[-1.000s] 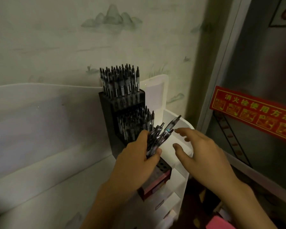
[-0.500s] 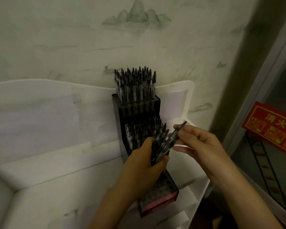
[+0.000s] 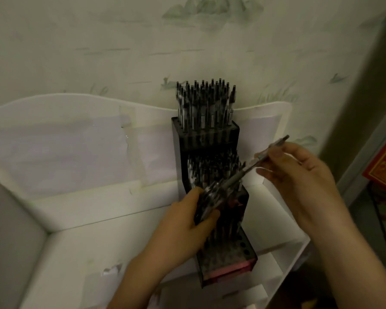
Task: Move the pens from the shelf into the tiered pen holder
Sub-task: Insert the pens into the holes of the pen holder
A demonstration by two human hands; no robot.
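Pen [image 3: 265, 156] in R hand [image 3: 299, 177]

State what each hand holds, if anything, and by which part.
The left hand grips a bundle of pens around its lower half. The right hand pinches a single pen near its upper end.

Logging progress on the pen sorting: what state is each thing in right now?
Black tiered pen holder: upright on the white shelf; top tier full, front holes empty.
Bundle of dark pens: held in left hand.
Single dark pen: pinched by right hand, tilted, partly drawn from the bundle.
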